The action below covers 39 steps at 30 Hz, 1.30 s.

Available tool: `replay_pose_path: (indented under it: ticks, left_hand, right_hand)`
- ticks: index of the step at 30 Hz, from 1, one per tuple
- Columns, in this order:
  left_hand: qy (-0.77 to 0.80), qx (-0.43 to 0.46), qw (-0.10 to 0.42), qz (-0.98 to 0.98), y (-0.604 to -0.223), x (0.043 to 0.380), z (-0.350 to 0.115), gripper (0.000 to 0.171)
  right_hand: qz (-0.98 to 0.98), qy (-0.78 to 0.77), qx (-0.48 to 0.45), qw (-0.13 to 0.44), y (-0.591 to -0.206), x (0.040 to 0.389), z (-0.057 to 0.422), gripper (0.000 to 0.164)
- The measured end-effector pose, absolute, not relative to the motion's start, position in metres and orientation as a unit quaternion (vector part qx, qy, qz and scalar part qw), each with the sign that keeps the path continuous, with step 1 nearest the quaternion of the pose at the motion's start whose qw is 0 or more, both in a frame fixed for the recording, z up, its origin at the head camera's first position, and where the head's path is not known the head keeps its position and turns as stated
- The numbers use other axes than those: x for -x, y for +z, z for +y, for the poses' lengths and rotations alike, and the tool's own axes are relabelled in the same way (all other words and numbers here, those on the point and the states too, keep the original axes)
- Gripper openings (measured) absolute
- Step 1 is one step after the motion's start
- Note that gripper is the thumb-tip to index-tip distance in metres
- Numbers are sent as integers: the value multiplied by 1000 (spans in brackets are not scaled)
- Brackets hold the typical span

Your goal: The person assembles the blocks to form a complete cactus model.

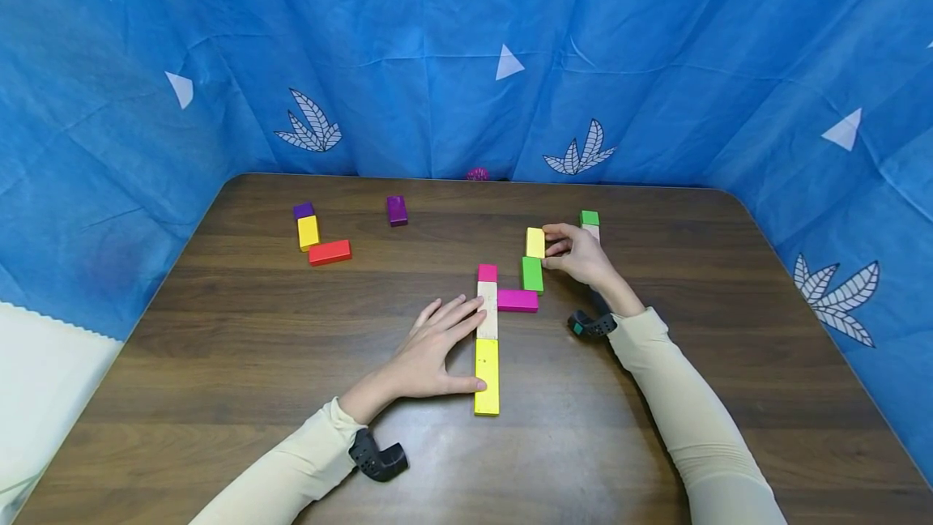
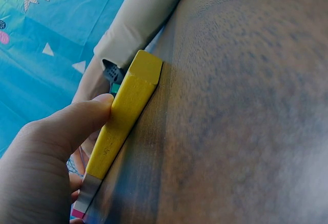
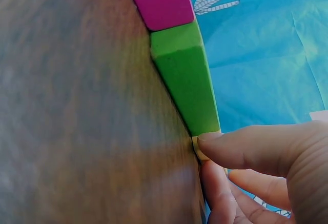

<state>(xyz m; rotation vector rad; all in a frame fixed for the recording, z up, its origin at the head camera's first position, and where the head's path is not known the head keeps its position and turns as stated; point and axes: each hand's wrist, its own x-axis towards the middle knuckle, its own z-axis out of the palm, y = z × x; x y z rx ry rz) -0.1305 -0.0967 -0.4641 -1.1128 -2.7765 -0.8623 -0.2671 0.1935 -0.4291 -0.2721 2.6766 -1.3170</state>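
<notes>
Flat on the table, a long yellow block [image 1: 487, 399], a white block [image 1: 490, 322] and a small pink block [image 1: 487, 272] form a straight line. My left hand [image 1: 430, 351] lies along its left side, fingers spread. Its thumb touches the long yellow block and its fingertips rest at the white one. A magenta block [image 1: 517, 300] juts right from the white block, and a green block [image 1: 532, 275] leads away from its far right corner. Beyond the green stands a short yellow block [image 1: 535, 242], which my right hand [image 1: 579, 256] pinches by its right side, thumb near the green block's end.
Behind the right hand sit a green block [image 1: 589, 217] and a partly hidden white block [image 1: 593, 231]. At the far left, purple [image 1: 303, 210], yellow [image 1: 308, 232] and red [image 1: 330, 253] blocks adjoin. A lone purple block [image 1: 397, 211] lies near the table's [image 1: 255, 347] back edge.
</notes>
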Motion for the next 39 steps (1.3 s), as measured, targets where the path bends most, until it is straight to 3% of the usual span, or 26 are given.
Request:
replay_pose_path:
  ticks: [39]
  left_hand:
    - [-277, 359, 21, -891, -465, 131, -97, 96]
  right_hand:
    - [883, -448, 122, 70, -435, 267, 193, 51]
